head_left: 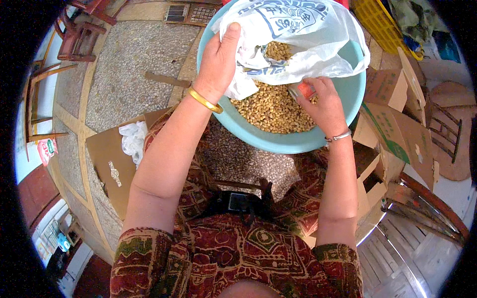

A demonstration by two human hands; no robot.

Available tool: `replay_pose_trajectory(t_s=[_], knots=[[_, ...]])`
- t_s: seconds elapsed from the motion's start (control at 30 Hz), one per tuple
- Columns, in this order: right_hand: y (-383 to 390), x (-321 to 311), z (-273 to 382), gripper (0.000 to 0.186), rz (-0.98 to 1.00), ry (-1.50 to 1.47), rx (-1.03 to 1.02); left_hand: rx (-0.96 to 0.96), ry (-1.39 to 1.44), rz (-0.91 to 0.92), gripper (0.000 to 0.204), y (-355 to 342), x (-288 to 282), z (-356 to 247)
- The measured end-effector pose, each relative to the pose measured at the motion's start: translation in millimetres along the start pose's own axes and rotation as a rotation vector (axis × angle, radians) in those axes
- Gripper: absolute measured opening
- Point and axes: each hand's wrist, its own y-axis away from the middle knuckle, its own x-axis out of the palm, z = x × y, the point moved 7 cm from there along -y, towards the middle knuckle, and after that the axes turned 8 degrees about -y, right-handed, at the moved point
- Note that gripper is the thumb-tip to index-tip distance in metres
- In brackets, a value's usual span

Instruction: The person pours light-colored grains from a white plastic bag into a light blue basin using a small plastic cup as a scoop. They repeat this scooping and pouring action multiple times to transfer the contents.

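Note:
A light-blue round basin (pixel 276 144) stands in front of me, with many small tan beans or shelled nuts (pixel 276 111) in its lower part. A white plastic bag (pixel 328 49) with blue print lies over the basin's far side, its mouth gaping. More of the tan pieces show inside the bag. My left hand (pixel 218 59) grips the bag's left edge, thumb uppermost. Low over the loose pieces, my right hand (pixel 323 102) is closed around a small red-and-pale container, perhaps a cup (pixel 304 90). The fingertips' far side is partly hidden.
Open cardboard boxes (pixel 397 129) stand close to the basin's right, below a yellow plastic crate (pixel 380 22). At left lies another cardboard box (pixel 112 164) with a white crumpled bag (pixel 133 141). A wooden chair (pixel 82 37) stands at the far left.

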Motion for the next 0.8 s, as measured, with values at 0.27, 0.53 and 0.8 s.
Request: replay_pose_trajectory(t_s=[0.27, 0.53, 0.8], knots=[[0, 28, -2, 0.038, 0.062, 0.09, -0.029, 0.017, -0.035, 0.028, 0.049, -1, 4, -3], [7, 26, -27, 0.039, 0.296, -0.795, 0.495, -0.009, 0.008, 0.04, 0.048, 0, 3, -4], [-2, -7, -7, 0.038, 0.09, -1.141, 0.445, -0.008, -0.054, 0.057, 0.048, 3, 2, -5]])
